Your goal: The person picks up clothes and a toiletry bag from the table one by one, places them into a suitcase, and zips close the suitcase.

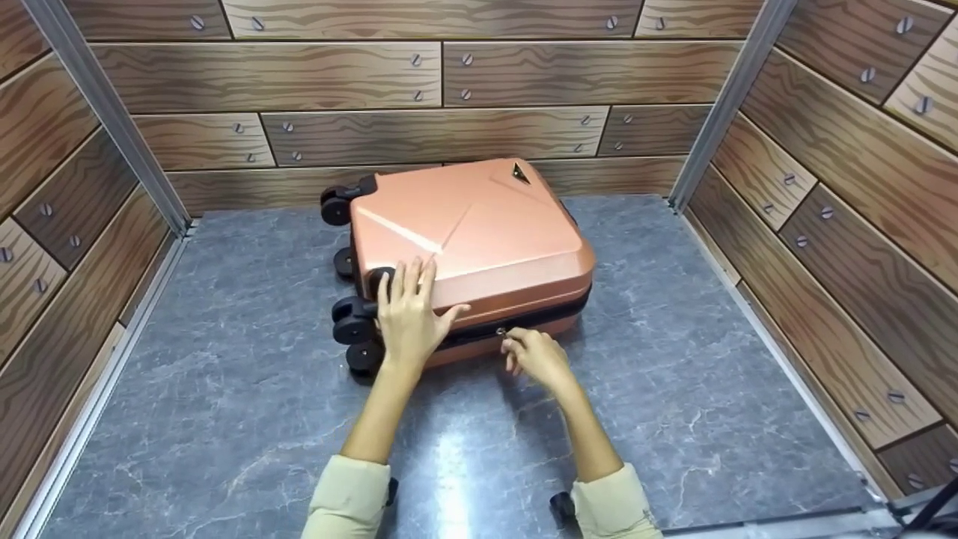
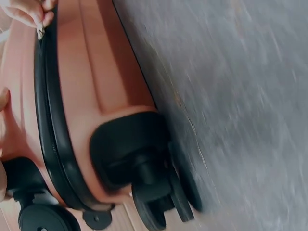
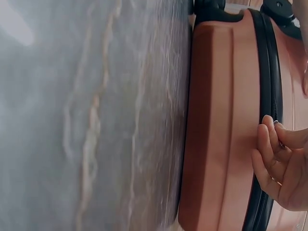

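A rose-gold hard-shell suitcase [image 1: 479, 232] lies flat on the floor, its black wheels [image 1: 353, 320] toward the left. Along its near side runs a black zipper [image 3: 270, 72]. My left hand [image 1: 408, 322] rests with fingers spread on the top shell's near left edge, beside a wheel. At the middle of the near side, my right hand [image 1: 535, 355] pinches the small metal zipper pull [image 1: 501, 332] between thumb and fingers. The right wrist view shows this pinch close up, with the zipper teeth beside it.
Grey marbled floor [image 1: 247, 419] surrounds the suitcase. Wood-patterned walls [image 1: 352, 75] stand at the back and both sides, with metal posts [image 1: 722, 105] in the corners. The suitcase's far edge lies near the back wall.
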Motion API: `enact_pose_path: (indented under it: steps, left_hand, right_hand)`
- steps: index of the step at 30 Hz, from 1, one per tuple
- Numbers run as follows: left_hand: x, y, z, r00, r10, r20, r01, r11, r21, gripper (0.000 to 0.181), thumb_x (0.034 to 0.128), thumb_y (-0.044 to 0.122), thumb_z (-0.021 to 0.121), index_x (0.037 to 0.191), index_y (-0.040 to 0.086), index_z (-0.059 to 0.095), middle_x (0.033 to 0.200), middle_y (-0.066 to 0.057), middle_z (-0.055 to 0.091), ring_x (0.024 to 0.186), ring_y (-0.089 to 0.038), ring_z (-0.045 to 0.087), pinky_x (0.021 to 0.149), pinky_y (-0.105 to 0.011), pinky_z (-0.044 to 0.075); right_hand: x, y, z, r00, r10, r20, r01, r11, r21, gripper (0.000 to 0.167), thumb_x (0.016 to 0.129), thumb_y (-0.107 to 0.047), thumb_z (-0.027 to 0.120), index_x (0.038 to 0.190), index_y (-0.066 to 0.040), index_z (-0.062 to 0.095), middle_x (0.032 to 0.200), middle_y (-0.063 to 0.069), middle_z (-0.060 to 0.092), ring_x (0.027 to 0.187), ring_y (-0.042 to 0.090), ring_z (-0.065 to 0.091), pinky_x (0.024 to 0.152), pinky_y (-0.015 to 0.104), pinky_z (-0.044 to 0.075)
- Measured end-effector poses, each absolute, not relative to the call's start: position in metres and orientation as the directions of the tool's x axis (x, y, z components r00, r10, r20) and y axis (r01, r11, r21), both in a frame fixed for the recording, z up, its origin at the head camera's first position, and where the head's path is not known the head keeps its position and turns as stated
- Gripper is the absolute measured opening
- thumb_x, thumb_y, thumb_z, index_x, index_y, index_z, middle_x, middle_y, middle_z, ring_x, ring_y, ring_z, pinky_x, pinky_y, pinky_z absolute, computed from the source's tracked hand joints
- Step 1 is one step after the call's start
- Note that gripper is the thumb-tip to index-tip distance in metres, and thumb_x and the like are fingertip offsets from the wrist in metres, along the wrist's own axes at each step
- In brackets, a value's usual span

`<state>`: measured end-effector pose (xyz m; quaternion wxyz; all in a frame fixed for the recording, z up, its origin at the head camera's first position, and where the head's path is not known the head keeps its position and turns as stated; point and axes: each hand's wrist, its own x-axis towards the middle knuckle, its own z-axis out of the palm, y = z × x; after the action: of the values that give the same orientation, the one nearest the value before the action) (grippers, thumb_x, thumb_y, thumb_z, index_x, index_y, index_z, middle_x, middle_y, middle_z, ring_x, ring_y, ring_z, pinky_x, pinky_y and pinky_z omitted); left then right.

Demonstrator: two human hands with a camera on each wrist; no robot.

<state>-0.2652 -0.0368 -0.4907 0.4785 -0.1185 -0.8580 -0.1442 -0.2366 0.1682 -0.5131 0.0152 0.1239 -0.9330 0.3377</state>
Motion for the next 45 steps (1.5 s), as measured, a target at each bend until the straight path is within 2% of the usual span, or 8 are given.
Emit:
enact_pose_path:
  steps: [6,12,16,19,25,37,40,45]
  left_hand:
    - [-0.257,-0.012,-0.488,-0.578,-0.016,0.816,0.193,0.969,0.156,0.086,0.0622,0.063,0.070,0.127,0.008,0.056,0.125,-0.013,0.055,0.119,-0.035,0.044,0.101,-0.048,0.027]
    - [-0.251,-0.002,-0.486,-0.618,0.022,0.786,0.109,0.992,0.058,0.084,0.0700,0.062,0.065,0.130,0.005,0.052,0.128,-0.015,0.052,0.120,-0.036,0.042,0.099,-0.050,0.029]
    - [-0.248,-0.020,-0.478,-0.667,0.151,0.730,0.208,0.978,-0.012,0.076,0.0732,0.056,0.066,0.131,0.008,0.051,0.129,-0.013,0.051,0.118,-0.035,0.044,0.098,-0.048,0.031]
    - [-0.250,-0.040,-0.467,-0.695,0.247,0.675,0.342,0.940,0.008,0.073,0.0715,0.053,0.070,0.131,0.014,0.053,0.129,-0.009,0.052,0.118,-0.034,0.044,0.099,-0.049,0.030]
    - [-0.258,-0.069,-0.459,-0.751,0.361,0.553,0.480,0.873,0.082,0.075,0.0704,0.058,0.066,0.135,0.025,0.048,0.135,-0.006,0.046,0.123,-0.048,0.031,0.102,-0.056,0.019]
    - [-0.262,-0.072,-0.462,-0.688,0.365,0.627,0.509,0.859,0.059,0.073,0.0690,0.059,0.067,0.131,0.024,0.053,0.130,-0.008,0.051,0.117,-0.052,0.037,0.099,-0.059,0.023]
    - [-0.262,-0.072,-0.464,-0.681,0.362,0.636,0.507,0.860,0.054,0.072,0.0684,0.059,0.067,0.130,0.023,0.054,0.129,-0.009,0.052,0.116,-0.052,0.038,0.098,-0.059,0.024]
    - [-0.261,-0.071,-0.464,-0.684,0.354,0.638,0.503,0.862,0.061,0.072,0.0679,0.058,0.068,0.129,0.023,0.055,0.129,-0.008,0.052,0.116,-0.052,0.039,0.098,-0.059,0.024]
  right_hand:
    - [-0.248,0.179,-0.515,-0.979,-0.174,0.110,-0.202,0.712,-0.672,0.017,0.092,-0.012,0.054,0.078,-0.008,0.063,0.056,-0.004,0.060,0.048,0.014,0.060,0.049,0.030,0.046]
    - [-0.254,0.184,-0.518,-0.984,-0.143,0.107,-0.176,0.675,-0.716,0.018,0.092,-0.010,0.054,0.078,-0.005,0.062,0.056,-0.001,0.060,0.048,0.018,0.060,0.046,0.027,0.047]
    - [-0.254,0.184,-0.519,-0.985,-0.136,0.105,-0.170,0.674,-0.719,0.018,0.093,-0.011,0.053,0.079,-0.005,0.063,0.057,-0.001,0.060,0.048,0.017,0.060,0.046,0.027,0.047]
    - [-0.254,0.184,-0.517,-0.984,-0.138,0.110,-0.175,0.680,-0.712,0.018,0.093,-0.011,0.053,0.079,-0.005,0.063,0.056,-0.002,0.060,0.048,0.016,0.060,0.047,0.028,0.047]
    - [-0.253,0.185,-0.517,-0.983,-0.144,0.111,-0.180,0.708,-0.683,0.018,0.093,-0.012,0.054,0.079,-0.007,0.064,0.056,-0.004,0.059,0.048,0.013,0.059,0.047,0.028,0.047]
    - [-0.247,0.175,-0.522,-0.953,-0.134,0.270,-0.267,0.792,-0.549,0.012,0.089,-0.009,0.057,0.078,-0.007,0.061,0.050,-0.006,0.057,0.043,0.008,0.054,0.058,0.040,0.048]
    - [-0.246,0.173,-0.523,-0.943,-0.135,0.304,-0.283,0.805,-0.521,0.011,0.088,-0.008,0.059,0.078,-0.006,0.062,0.048,-0.005,0.056,0.045,0.013,0.056,0.058,0.042,0.048]
    - [-0.242,0.168,-0.523,-0.936,-0.119,0.332,-0.273,0.840,-0.469,0.008,0.087,-0.012,0.060,0.080,-0.008,0.062,0.049,-0.003,0.058,0.058,0.028,0.063,0.056,0.047,0.047]
